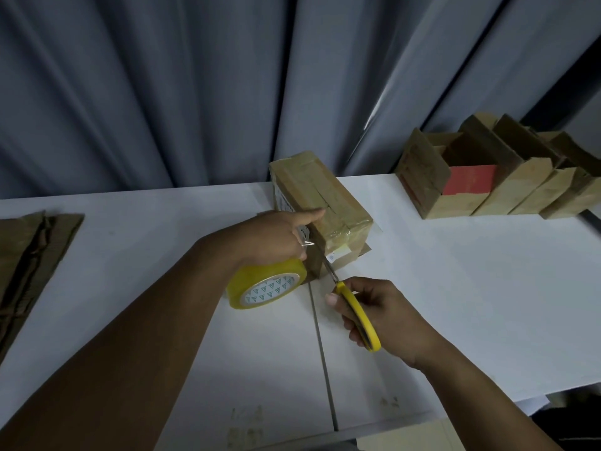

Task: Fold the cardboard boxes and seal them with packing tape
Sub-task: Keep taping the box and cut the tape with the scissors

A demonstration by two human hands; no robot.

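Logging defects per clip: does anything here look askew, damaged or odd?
Nothing spilled or broken. The tape strips on top of the cardboard box overlap unevenly, and brownish smudges mark the white table near its front edge.

We found open tabletop (471, 288) between the taped cardboard box (325, 196) at the far edge and the row of open boxes (527, 187) by the far right corner. Along the left edge flattened cardboard (29, 255) lay in the way; curtains (162, 92) closed the back.

flattened cardboard (29, 255) cut by left edge, scissor blades (329, 269) partly hidden
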